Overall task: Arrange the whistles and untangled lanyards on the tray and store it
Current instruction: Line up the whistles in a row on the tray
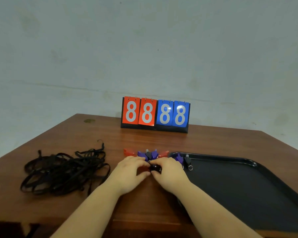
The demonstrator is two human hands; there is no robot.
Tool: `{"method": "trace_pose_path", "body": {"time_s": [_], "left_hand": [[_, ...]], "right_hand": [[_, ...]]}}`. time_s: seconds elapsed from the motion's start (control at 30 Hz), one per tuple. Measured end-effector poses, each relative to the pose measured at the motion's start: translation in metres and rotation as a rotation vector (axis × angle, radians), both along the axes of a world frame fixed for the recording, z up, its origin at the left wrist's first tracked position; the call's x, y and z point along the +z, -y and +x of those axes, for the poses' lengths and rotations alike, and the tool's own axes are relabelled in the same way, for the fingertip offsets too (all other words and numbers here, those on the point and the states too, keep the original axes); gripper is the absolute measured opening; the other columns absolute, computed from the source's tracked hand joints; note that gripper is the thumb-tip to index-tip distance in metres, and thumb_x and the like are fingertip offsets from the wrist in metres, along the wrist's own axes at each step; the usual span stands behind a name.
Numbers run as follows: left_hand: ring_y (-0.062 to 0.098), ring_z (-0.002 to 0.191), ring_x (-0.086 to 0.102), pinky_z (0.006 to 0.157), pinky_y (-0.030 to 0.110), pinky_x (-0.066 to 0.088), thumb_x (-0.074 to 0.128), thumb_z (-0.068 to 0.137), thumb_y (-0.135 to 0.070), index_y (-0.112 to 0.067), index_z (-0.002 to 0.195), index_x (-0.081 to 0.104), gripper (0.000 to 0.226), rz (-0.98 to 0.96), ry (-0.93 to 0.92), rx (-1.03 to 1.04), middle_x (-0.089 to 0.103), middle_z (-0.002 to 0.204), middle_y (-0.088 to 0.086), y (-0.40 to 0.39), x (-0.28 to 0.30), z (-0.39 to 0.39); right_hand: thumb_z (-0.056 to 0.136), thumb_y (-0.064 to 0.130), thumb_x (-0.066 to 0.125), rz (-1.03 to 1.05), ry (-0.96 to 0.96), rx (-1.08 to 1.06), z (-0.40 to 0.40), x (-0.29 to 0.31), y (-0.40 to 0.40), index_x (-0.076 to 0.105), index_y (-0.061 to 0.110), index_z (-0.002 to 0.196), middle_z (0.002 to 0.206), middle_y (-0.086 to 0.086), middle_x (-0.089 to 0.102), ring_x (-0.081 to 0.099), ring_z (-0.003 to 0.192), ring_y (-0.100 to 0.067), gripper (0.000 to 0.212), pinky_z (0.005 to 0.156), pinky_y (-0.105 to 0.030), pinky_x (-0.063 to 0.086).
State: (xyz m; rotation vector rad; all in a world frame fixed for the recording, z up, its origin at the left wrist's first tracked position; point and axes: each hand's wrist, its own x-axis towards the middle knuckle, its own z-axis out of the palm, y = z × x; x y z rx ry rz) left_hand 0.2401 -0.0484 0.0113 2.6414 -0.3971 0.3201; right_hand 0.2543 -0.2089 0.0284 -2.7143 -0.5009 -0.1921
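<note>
My hands met at the desk centre, fingers curled in. Left hand (pixel 132 170) was closed over a red whistle (pixel 142 169); right hand (pixel 167 172) was closed over a black whistle (pixel 156 168). Both whistles sat low on the desk (pixel 110 208), mostly hidden by fingers, so I couldn't tell if either was lifted clear.

Just beyond my knuckles lay the loose whistle cluster (pixel 149 154): red, purple and black ones in a rough row running left to right, mouthpieces pointing away from me.

Key relation: the black tray (pixel 248 191) lay to the right of both hands, near edge just beside my right wrist, long axis running away to the right and toward me. Right hand was nearer, so I judged the next placement should go rightward with that hand. Two whistles already sat at the tray's far left corner: a purple whistle (pixel 179 158) and a dark whistle (pixel 187 160) with its key ring (pixel 190 168).

Tangled lanyards (pixel 64 172) were a black heap well to the left, nearer my left hand, not yet sorted.

Scoreboard (pixel 155 114) stood at the back, out of the way.
</note>
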Motion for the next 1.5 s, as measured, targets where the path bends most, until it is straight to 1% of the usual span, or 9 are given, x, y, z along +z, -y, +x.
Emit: {"method": "trace_pose_path", "body": {"time_s": [0.17,0.27,0.43,0.63,0.8,1.07,1.2,1.33,1.5], "left_hand": [[0.005,0.118,0.047,0.1,0.021,0.035,0.067,0.082,-0.033,-0.034,0.098,0.063,0.016,-0.2,-0.056,0.035,0.055,0.124,-0.015,-0.009,-0.001,-0.003],[0.005,0.114,0.048,0.1,0.025,0.038,0.071,0.079,-0.027,-0.035,0.105,0.06,0.03,-0.331,-0.11,0.064,0.051,0.13,-0.015,-0.012,0.001,-0.004],[0.008,0.121,0.045,0.098,0.027,0.035,0.071,0.079,-0.031,-0.037,0.121,0.052,0.047,-0.293,-0.199,0.118,0.049,0.133,-0.012,-0.012,0.003,-0.004],[0.009,0.124,0.045,0.102,0.03,0.037,0.073,0.076,-0.031,-0.035,0.127,0.049,0.057,-0.322,-0.239,0.12,0.05,0.136,-0.01,-0.012,0.002,-0.001],[0.009,0.127,0.043,0.107,0.034,0.036,0.074,0.072,-0.041,-0.036,0.134,0.044,0.068,-0.32,-0.265,0.102,0.046,0.14,-0.009,-0.014,0.0,0.0],[0.008,0.122,0.048,0.104,0.031,0.039,0.075,0.071,-0.046,-0.034,0.132,0.048,0.068,-0.31,-0.232,0.116,0.052,0.135,-0.009,-0.01,0.003,-0.004],[0.007,0.119,0.05,0.102,0.03,0.039,0.075,0.069,-0.049,-0.033,0.131,0.049,0.069,-0.337,-0.234,0.106,0.056,0.129,-0.01,-0.005,0.014,-0.012],[0.001,0.117,0.047,0.102,0.028,0.036,0.071,0.071,-0.053,-0.036,0.131,0.049,0.066,-0.284,-0.211,0.026,0.052,0.132,-0.015,0.015,0.033,-0.011],[0.0,0.112,0.046,0.099,0.027,0.039,0.071,0.072,-0.052,-0.037,0.128,0.051,0.062,-0.313,-0.157,-0.092,0.052,0.134,-0.013,0.069,0.051,0.0]], "right_hand": [[0.083,0.036,0.063,0.081,-0.024,-0.047,-0.005,-0.001,0.001,0.061,0.03,0.12,0.117,0.006,0.064,0.054,0.112,-0.015,0.038,0.1,-0.037,0.042],[0.081,0.039,0.063,0.093,-0.013,-0.045,-0.008,0.001,0.001,0.062,0.03,0.12,0.104,0.008,0.065,0.056,0.106,-0.015,0.04,0.098,-0.036,0.043],[0.081,0.041,0.065,0.166,-0.107,-0.059,-0.007,0.001,0.002,0.06,0.028,0.123,0.077,0.018,0.054,0.056,0.101,-0.012,0.045,0.1,-0.038,0.043],[0.08,0.04,0.068,0.216,-0.142,-0.075,-0.007,0.0,0.002,0.064,0.027,0.117,0.089,0.014,0.059,0.056,0.105,-0.011,0.039,0.101,-0.04,0.043],[0.08,0.04,0.067,0.204,-0.15,-0.101,-0.005,0.0,0.002,0.062,0.029,0.118,0.119,0.008,0.062,0.053,0.115,-0.014,0.04,0.103,-0.04,0.042],[0.078,0.032,0.071,0.391,-0.164,-0.13,-0.005,-0.001,0.002,0.065,0.025,0.115,0.111,0.007,0.067,0.06,0.104,-0.01,0.038,0.098,-0.034,0.048],[0.082,0.026,0.07,0.503,-0.115,-0.124,-0.007,0.016,0.012,0.064,0.021,0.115,0.108,0.008,0.066,0.06,0.085,-0.001,0.035,0.077,-0.014,0.047],[0.082,0.028,0.069,0.467,-0.066,-0.165,-0.007,0.042,0.046,0.061,0.021,0.119,0.115,0.006,0.064,0.056,0.093,-0.004,0.038,0.083,-0.023,0.049],[0.082,0.027,0.07,0.443,-0.018,-0.251,-0.007,0.053,0.102,0.063,0.018,0.117,0.114,0.003,0.066,0.056,0.092,-0.006,0.037,0.081,-0.02,0.043]]}}
